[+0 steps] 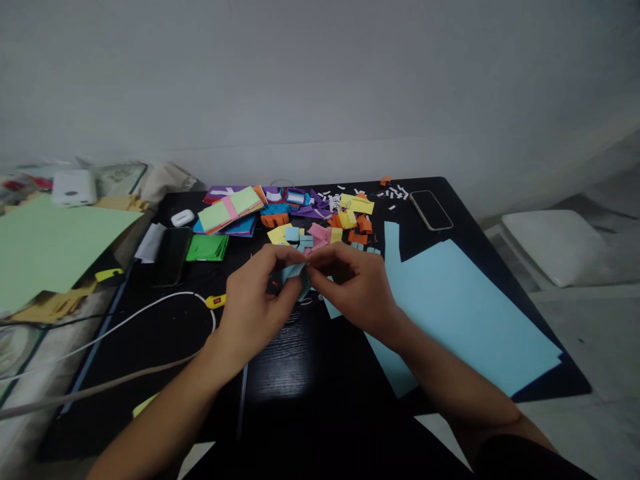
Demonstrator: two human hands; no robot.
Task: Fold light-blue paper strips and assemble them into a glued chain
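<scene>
Over the middle of the black table, my left hand [265,287] pinches a small piece of light blue paper [293,272] between thumb and fingers. From the other side my right hand [353,283] grips the same piece, its fingertips meeting those of the left. Part of the paper is hidden by the fingers. Just beyond my hands lies a pile of small folded paper pieces in pink [320,235], yellow [347,219], orange [364,225] and blue. Large light blue sheets [465,307] lie under and beside my right forearm.
A phone [431,210] rests at the back right near white paper scraps [395,193]. At the back left are banded colored paper strips [233,208], a green paper stack [207,247], a white earbud case [183,217] and a dark phone [173,257]. A white cable [150,308] crosses the left side.
</scene>
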